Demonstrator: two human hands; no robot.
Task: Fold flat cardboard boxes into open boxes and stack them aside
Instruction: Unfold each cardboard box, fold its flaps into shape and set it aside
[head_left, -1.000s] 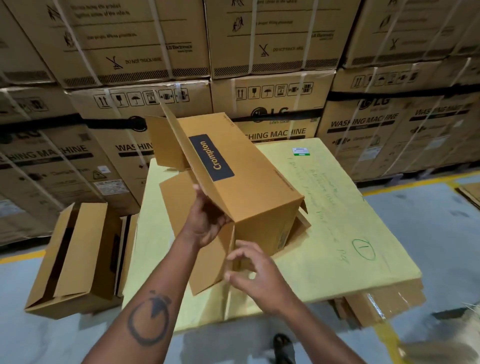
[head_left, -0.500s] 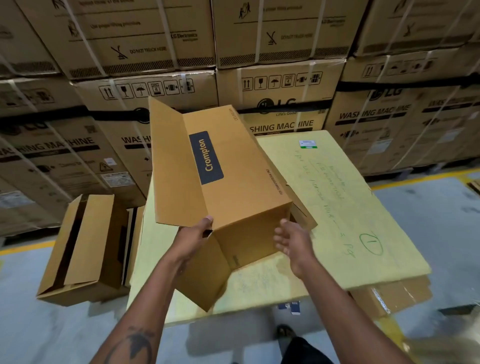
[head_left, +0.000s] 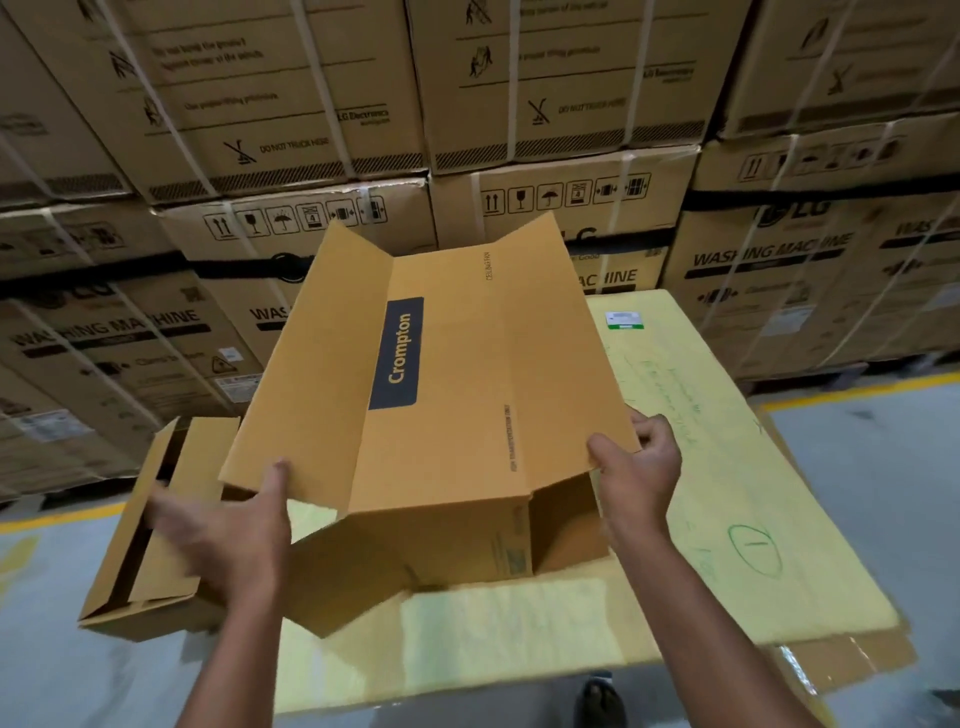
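Note:
A brown cardboard box (head_left: 457, 384) with a dark "Crompton" label is held up over a yellow sheet-covered stack (head_left: 727, 467), its long flaps spread out to either side. My left hand (head_left: 228, 535) is blurred at the near left flap, thumb on top of the flap's edge. My right hand (head_left: 639, 467) pinches the near corner of the right flap. The box's near end flaps hang down below. A folded box (head_left: 150, 540) lies on the floor to the left.
Tall stacks of strapped washing machine cartons (head_left: 571, 130) form a wall behind. Grey floor with a yellow line (head_left: 857, 389) runs along right and left. Flat cardboard (head_left: 852, 660) sticks out under the yellow sheet. My shoe (head_left: 597, 701) shows at the bottom.
The box has been lifted and turned so its labelled face points up. My right hand moved from beside the box end to gripping the right flap; my left hand shifted to the left flap.

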